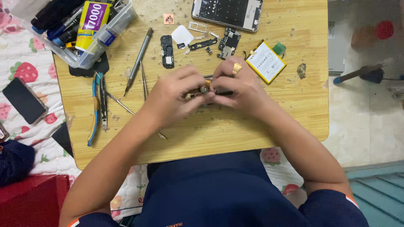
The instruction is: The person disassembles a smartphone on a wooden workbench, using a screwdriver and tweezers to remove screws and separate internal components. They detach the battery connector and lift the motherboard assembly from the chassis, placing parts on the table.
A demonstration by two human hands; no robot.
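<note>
Both grips pinch one small phone part (205,89): left hand (174,97) and right hand (240,86) meet mid-worktop (252,122). A yellow-edged battery (265,62) lies at two o'clock, a screwdriver (138,61) at ten.

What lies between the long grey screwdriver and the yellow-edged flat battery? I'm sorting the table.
In the head view: the black speaker module, a white pad and a small circuit board.

Small phone part (205,89): dark, thin, with brass-coloured metal bits showing at its middle. Pinched between the fingertips of the left hand (174,98) and right hand (240,90), which meet over it and cover most of it. Only a short strip shows in the gap between the thumbs. Lies roughly level, long axis running hand to hand. Whether it touches the table below, cannot tell. Exact shape hidden.
</note>
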